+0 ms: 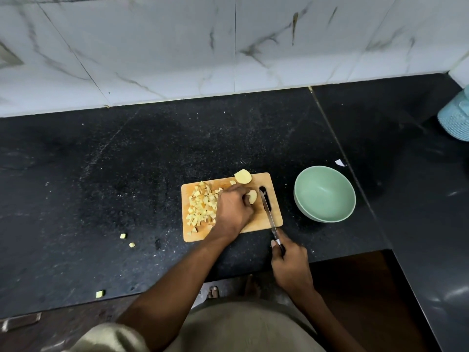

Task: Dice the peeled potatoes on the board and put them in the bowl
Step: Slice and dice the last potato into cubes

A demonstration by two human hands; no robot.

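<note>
A wooden cutting board (275,219) lies on the black counter. A heap of diced potato (203,205) covers its left part. My left hand (232,208) holds a potato piece (253,196) down near the board's middle. A bigger potato half (243,176) sits at the board's far edge. My right hand (289,261) grips the handle of a knife (267,209), whose blade lies just right of the held piece, over the board's handle slot. A pale green bowl (324,194) stands right of the board with nothing in it.
Three stray potato cubes (123,235) lie on the counter (101,174) left of the board, one near the front edge. A teal ribbed container (455,116) stands at the far right. A white scrap (340,162) lies behind the bowl. A marble-tiled wall closes the back.
</note>
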